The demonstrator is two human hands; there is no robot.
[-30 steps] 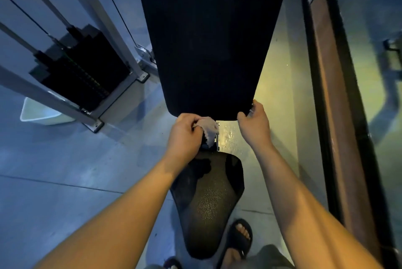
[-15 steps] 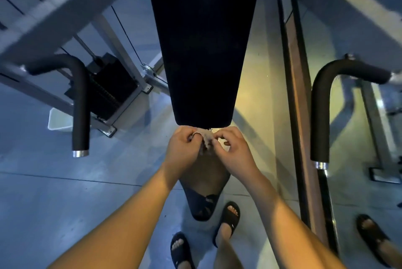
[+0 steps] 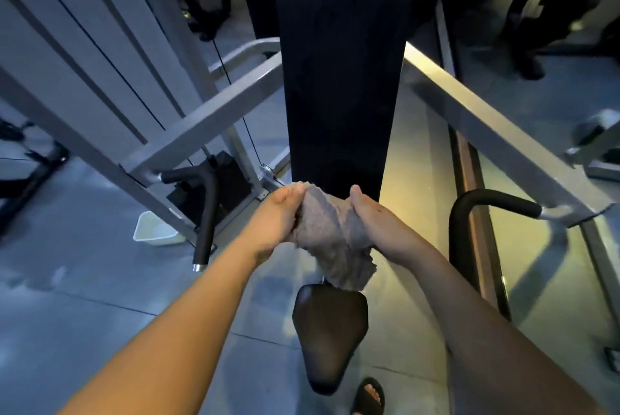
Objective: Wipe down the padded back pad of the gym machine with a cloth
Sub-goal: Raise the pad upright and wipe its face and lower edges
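Observation:
The long black back pad [image 3: 340, 79] of the gym machine stands upright in the middle of the view, narrowing toward its lower end. A grey, fluffy cloth [image 3: 330, 237] is stretched between my two hands just in front of the pad's bottom edge. My left hand [image 3: 275, 216] grips the cloth's left side and my right hand [image 3: 372, 213] grips its right side. The lower part of the cloth hangs loose above the black seat [image 3: 330, 327]. The cloth hides the pad's bottom edge.
Grey metal frame arms [image 3: 496, 133] run out on both sides, each ending in a black padded handle [image 3: 206, 213]. The weight stack and cables [image 3: 231, 176] stand at the left. A white bin [image 3: 154, 230] sits on the floor. My sandalled foot [image 3: 369, 394] is below the seat.
The view has tilted up, showing the whole pad. My right hand left the pad's edge and took hold of the cloth. The cloth has been pulled open between both hands.

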